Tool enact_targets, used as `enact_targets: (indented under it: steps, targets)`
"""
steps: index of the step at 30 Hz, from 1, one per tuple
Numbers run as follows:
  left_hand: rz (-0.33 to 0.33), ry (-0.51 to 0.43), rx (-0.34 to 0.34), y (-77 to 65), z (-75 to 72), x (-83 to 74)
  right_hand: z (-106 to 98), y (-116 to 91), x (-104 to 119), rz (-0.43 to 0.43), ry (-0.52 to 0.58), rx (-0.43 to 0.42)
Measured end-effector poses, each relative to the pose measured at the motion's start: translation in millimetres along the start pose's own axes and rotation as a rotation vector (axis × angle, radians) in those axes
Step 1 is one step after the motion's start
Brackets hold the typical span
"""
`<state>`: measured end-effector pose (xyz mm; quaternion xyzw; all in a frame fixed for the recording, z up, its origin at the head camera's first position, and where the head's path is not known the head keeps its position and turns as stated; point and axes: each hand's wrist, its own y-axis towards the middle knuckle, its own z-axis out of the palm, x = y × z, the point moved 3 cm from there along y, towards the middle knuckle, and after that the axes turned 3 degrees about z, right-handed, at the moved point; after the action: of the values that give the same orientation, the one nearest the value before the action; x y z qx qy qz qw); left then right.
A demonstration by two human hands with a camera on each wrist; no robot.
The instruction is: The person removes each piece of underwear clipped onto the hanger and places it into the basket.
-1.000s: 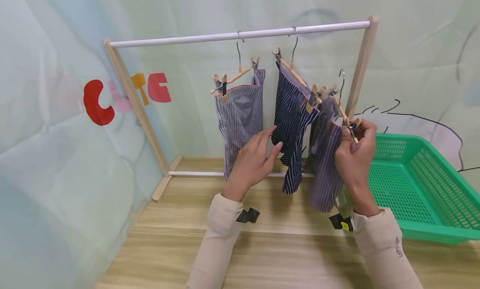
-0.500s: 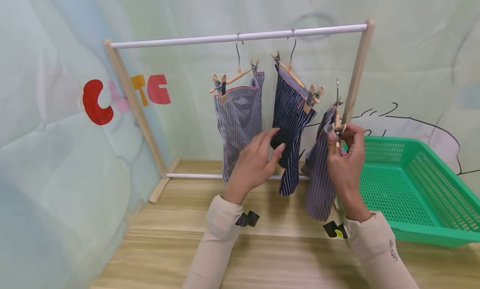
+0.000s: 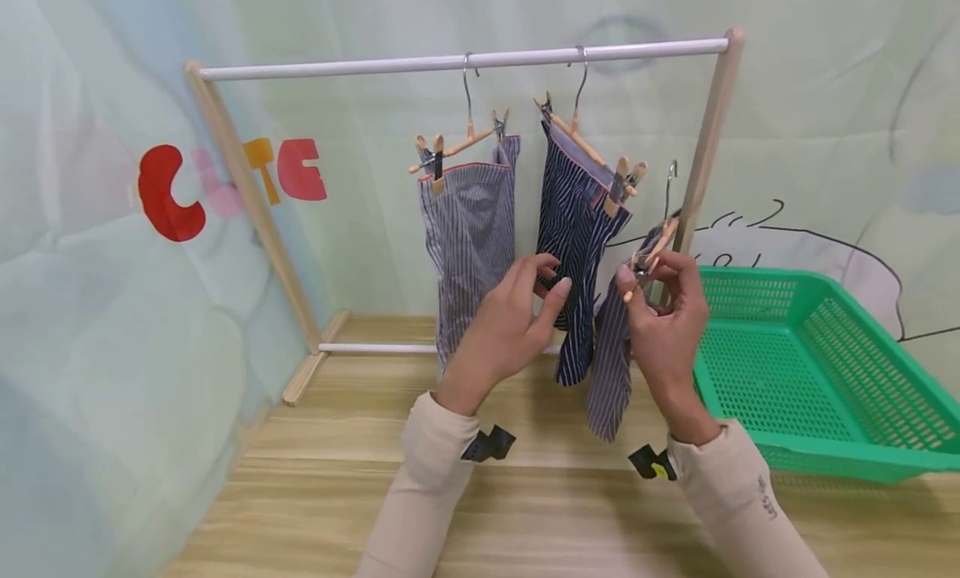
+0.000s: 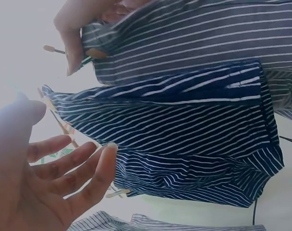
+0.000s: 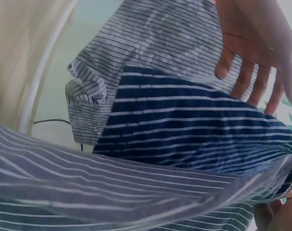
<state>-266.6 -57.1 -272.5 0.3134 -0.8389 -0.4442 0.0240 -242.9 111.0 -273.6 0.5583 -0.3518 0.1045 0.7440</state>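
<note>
My right hand (image 3: 670, 332) pinches a clip at the end of a clip hanger (image 3: 664, 238), from which mauve-grey striped shorts (image 3: 610, 378) hang. That hanger's metal hook points up, well below the rack's top rod. Navy striped shorts (image 3: 576, 199) hang from the rod on another clip hanger, just left of the mauve-grey pair. In front of them is my left hand (image 3: 510, 320), its fingers loosely bent around nothing; the left wrist view shows the same hand (image 4: 64, 178) beside the navy cloth. Further left, light grey striped shorts (image 3: 476, 228) hang on a third hanger.
A wooden rack with a white top rod (image 3: 337, 67) stands on the wood-grain table (image 3: 525, 520). On the right lies a green perforated basket (image 3: 840, 457). Behind everything hangs a pale printed cloth with coloured letters (image 3: 171, 193).
My right hand has moved left and slightly down with the hanger and mauve-grey shorts, which have turned to a narrower side view. The left hand stays near the navy shorts.
</note>
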Motion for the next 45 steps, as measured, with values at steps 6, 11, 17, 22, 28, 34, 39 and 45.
enact_targets:
  steps: [6, 11, 17, 22, 28, 34, 39, 45]
  targets:
    - [-0.019, -0.128, 0.025, -2.2, 1.4, -3.7, 4, -9, 2, -0.012, 0.005, 0.015]
    - [-0.061, -0.246, 0.08, -4.2, 6.3, -7.0, 6, -15, -19, -0.005, 0.022, -0.008]
    - [-0.077, -0.31, 0.135, -2.1, 13.1, -12.9, 6, -17, -32, -0.03, 0.052, -0.002]
    - [-0.05, -0.291, 0.149, 1.2, 16.2, -16.3, 8, -14, -31, -0.033, 0.044, 0.003]
    - [-0.042, -0.284, 0.155, 0.2, 15.2, -17.4, 13, -15, -5, -0.035, -0.007, 0.032]
    - [-0.023, -0.278, 0.163, 0.1, 15.6, -19.1, 14, -14, 0, -0.025, -0.009, 0.048]
    - [-0.005, -0.275, 0.157, 0.6, 15.4, -20.3, 15, -13, 0, -0.027, 0.006, 0.079]
    - [0.038, -0.197, 0.104, 0.3, 13.6, -21.3, 18, -17, 0, -0.037, -0.007, 0.103]
